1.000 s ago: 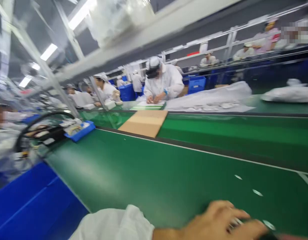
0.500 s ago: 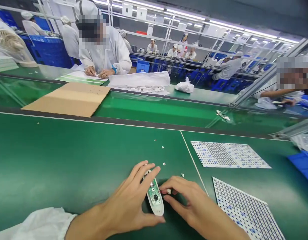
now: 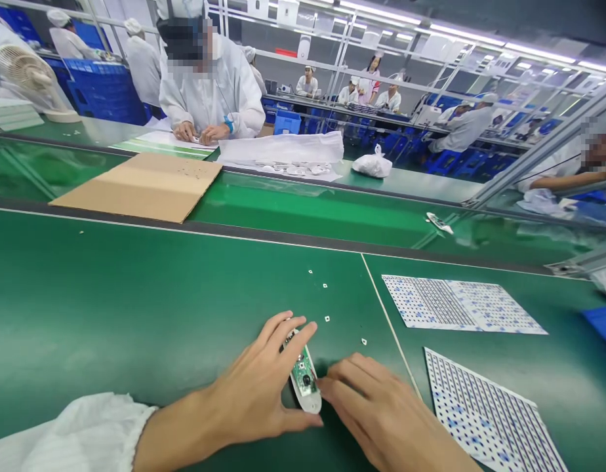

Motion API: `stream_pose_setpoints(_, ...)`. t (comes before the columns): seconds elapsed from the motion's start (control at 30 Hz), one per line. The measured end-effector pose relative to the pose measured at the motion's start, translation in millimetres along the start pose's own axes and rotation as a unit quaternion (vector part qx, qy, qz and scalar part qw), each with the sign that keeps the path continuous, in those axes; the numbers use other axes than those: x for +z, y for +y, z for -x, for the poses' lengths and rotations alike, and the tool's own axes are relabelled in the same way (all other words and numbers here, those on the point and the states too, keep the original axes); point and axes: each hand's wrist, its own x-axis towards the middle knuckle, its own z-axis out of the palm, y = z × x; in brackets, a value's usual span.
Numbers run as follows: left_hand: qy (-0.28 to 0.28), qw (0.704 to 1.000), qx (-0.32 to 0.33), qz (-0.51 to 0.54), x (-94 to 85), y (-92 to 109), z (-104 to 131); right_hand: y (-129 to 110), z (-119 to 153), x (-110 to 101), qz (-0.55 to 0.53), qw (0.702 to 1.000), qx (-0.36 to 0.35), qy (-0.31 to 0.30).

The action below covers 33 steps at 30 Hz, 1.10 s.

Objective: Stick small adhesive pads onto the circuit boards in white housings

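Note:
My left hand (image 3: pixel 258 380) grips an oval white plastic housing (image 3: pixel 311 402), fingers across its far end and thumb at the near end. Inside the housing lies a green circuit board (image 3: pixel 301 373) with a round black component (image 3: pixel 306 380). At the housing's right edge, my right hand (image 3: pixel 366 400) is closed in a pinch, its fingertips against the side where thin reddish wires enter. The small round part on those wires is hidden behind the fingers. Beyond the hands, several tiny white square pieces (image 3: pixel 327 318) lie scattered on the green table (image 3: pixel 185 295).
Two sheets of dotted stickers, a far sheet (image 3: pixel 465 305) and a near sheet (image 3: pixel 490 406), lie at right. A blue bin (image 3: pixel 603 328) stands at the right edge. Across the green belt (image 3: pixel 303 210), holding cardboard (image 3: pixel 140 187) and another housing (image 3: pixel 439 223), sits a co-worker (image 3: pixel 214 85).
My right hand has turned over and closed in against the housing's edge, covering the wired round part that showed between its fingers. My left hand keeps its hold. The camera view has shifted slightly.

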Motion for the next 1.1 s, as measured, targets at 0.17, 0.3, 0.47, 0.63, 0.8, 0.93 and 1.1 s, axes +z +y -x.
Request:
stream_pose_setpoints(0.17, -0.006, 1.000, 0.003, -0.002, 0.6, 1, -1, -5, -1, 11, 0.030, 0.998, -0.048, 0.037)
stream_pose_setpoints(0.3, 0.002, 1.000, 0.015, -0.001, 2.0, 0, 0, -5, -4, 11, 0.009, 0.999, -0.033, 0.014)
stream_pose_setpoints(0.47, 0.013, 0.999, 0.032, 0.014, 2.8, -1, 2, -8, -10, 4, -0.042, 0.999, 0.006, -0.034)
stream_pose_setpoints(0.63, 0.004, 1.000, 0.024, 0.014, 1.0, 1, 1, -6, -10, 9, -0.050, 0.998, 0.033, -0.019)
stream_pose_setpoints(0.8, -0.001, 1.000, 0.024, 0.014, -0.4, 2, -1, -5, -9, 20, -0.042, 0.998, 0.022, 0.036)
stream_pose_setpoints(0.93, -0.001, 1.000, 0.021, 0.013, -0.8, 2, -1, -7, -10, 24, -0.028, 0.997, 0.016, 0.077)
stream_pose_setpoints(1.1, -0.003, 1.000, 0.023, 0.014, -1.0, 2, -1, -10, -9, 21, 0.038, 0.996, -0.028, 0.074)
